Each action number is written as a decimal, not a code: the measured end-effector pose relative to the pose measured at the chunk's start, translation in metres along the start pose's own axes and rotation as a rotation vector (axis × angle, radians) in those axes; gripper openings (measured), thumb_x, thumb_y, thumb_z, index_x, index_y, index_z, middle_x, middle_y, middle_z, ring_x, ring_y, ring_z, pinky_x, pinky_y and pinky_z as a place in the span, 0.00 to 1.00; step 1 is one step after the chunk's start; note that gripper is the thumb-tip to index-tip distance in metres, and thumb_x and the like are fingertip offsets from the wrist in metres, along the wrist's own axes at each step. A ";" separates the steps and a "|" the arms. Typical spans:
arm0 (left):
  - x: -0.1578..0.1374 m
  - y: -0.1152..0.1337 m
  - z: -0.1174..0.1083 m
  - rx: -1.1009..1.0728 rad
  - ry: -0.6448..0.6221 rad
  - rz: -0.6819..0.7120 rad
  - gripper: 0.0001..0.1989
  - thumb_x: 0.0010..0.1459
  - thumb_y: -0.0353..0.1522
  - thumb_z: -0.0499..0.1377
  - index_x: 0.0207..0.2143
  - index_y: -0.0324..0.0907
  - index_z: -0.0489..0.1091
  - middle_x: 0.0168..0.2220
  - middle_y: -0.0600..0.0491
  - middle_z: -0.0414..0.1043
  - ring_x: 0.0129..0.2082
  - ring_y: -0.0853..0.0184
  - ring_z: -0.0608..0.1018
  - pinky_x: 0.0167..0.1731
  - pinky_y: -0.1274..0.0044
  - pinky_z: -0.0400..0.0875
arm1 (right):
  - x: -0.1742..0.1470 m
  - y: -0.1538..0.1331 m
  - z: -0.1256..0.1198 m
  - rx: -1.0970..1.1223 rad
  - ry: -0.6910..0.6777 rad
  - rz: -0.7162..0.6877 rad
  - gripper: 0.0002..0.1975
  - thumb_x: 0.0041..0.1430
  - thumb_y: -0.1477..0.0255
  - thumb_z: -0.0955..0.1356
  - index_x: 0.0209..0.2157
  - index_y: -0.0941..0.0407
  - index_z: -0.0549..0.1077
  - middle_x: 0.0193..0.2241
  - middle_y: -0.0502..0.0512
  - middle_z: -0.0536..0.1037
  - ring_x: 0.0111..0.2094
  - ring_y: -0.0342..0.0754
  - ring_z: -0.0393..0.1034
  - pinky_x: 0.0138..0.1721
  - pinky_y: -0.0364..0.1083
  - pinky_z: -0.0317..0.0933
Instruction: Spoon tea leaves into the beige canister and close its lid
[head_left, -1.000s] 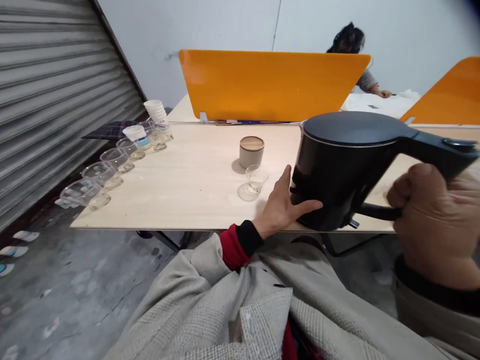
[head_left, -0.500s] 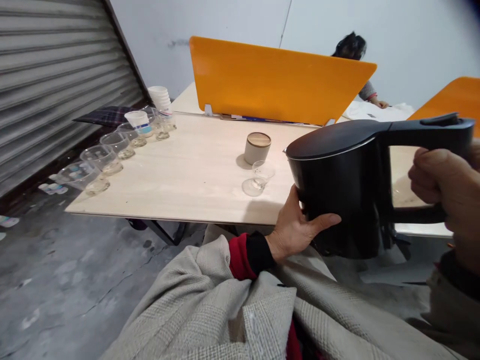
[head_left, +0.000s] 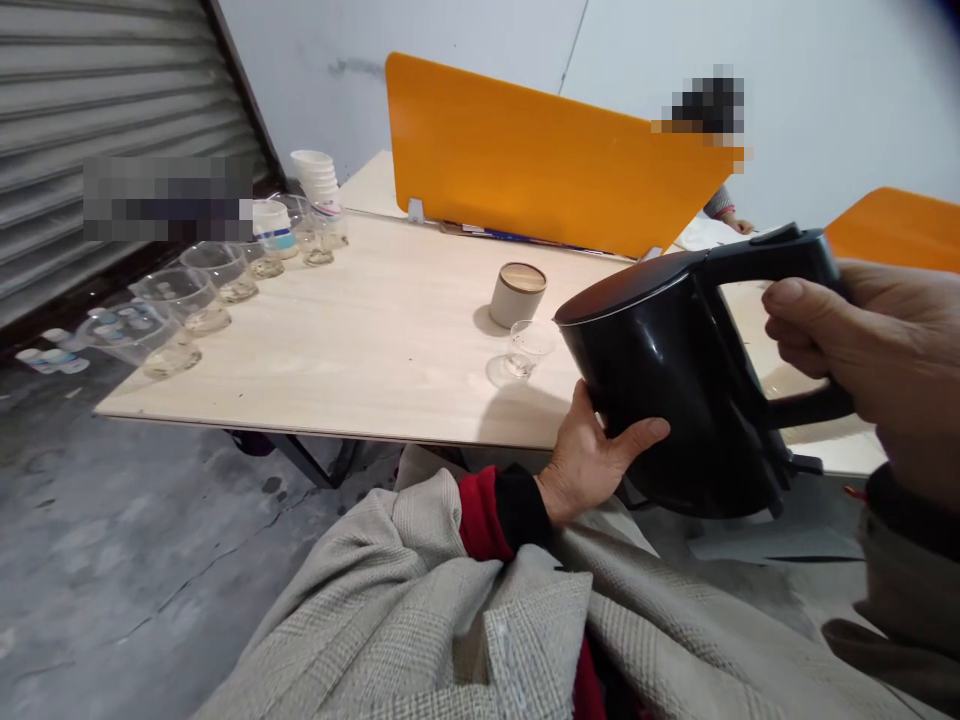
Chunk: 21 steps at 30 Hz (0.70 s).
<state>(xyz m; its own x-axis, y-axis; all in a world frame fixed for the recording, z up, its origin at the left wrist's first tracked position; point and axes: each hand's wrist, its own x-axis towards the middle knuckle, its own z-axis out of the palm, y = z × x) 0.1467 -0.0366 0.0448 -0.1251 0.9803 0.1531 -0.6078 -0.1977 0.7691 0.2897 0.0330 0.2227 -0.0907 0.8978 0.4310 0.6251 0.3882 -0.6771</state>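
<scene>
A black electric kettle (head_left: 667, 390) is held up over the table's front edge, tilted with its spout toward the left. My right hand (head_left: 862, 350) is closed around its handle. Against the kettle's lower left side rests my left hand (head_left: 592, 460), thumb spread across the body and the other fingers mostly hidden behind it. Just left of the spout stands a small clear plastic cup (head_left: 531, 348) with some dark specks in it. Behind that cup sits a beige canister (head_left: 517, 296) with a wooden lid. No stream of water shows at the spout.
Several clear cups (head_left: 191, 300) line the table's left side, near a stack of white paper cups (head_left: 316, 180). An orange divider (head_left: 525, 150) runs along the back. Beyond it a person's hand (head_left: 739, 224) shows. Small bottles (head_left: 56, 352) stand on the floor at left.
The kettle has tipped further, its spout moving left toward the small cup. My right hand has shifted left with the handle, while my left hand stays on the kettle's side.
</scene>
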 end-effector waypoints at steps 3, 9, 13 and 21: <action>0.001 -0.001 -0.001 -0.012 0.011 0.008 0.42 0.53 0.51 0.78 0.62 0.45 0.66 0.65 0.40 0.74 0.68 0.46 0.74 0.69 0.51 0.69 | 0.003 -0.008 0.004 -0.107 -0.080 -0.004 0.21 0.64 0.55 0.76 0.25 0.54 0.75 0.21 0.52 0.72 0.19 0.42 0.60 0.15 0.42 0.51; 0.005 -0.002 -0.003 0.014 0.029 0.013 0.41 0.53 0.53 0.77 0.60 0.44 0.67 0.63 0.39 0.76 0.66 0.48 0.76 0.71 0.53 0.66 | 0.006 -0.031 0.018 -0.172 -0.085 0.105 0.22 0.69 0.66 0.74 0.21 0.55 0.71 0.18 0.49 0.68 0.17 0.40 0.56 0.15 0.42 0.46; 0.008 -0.002 -0.003 -0.025 0.025 0.013 0.41 0.53 0.54 0.77 0.60 0.45 0.67 0.65 0.40 0.75 0.67 0.48 0.75 0.71 0.53 0.65 | 0.011 -0.036 0.022 -0.200 -0.099 0.079 0.24 0.71 0.66 0.73 0.20 0.55 0.70 0.17 0.50 0.68 0.17 0.40 0.58 0.15 0.43 0.47; 0.010 -0.003 -0.006 -0.029 0.038 0.017 0.42 0.52 0.54 0.77 0.60 0.45 0.68 0.65 0.40 0.75 0.69 0.46 0.74 0.72 0.51 0.65 | 0.016 -0.029 0.024 -0.146 -0.126 -0.002 0.24 0.71 0.62 0.73 0.20 0.55 0.71 0.18 0.49 0.68 0.17 0.41 0.59 0.17 0.44 0.48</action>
<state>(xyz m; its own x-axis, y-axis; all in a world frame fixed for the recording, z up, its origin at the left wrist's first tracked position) 0.1425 -0.0267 0.0403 -0.1652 0.9761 0.1415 -0.6274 -0.2147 0.7485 0.2511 0.0408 0.2348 -0.1827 0.9195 0.3479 0.7301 0.3639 -0.5784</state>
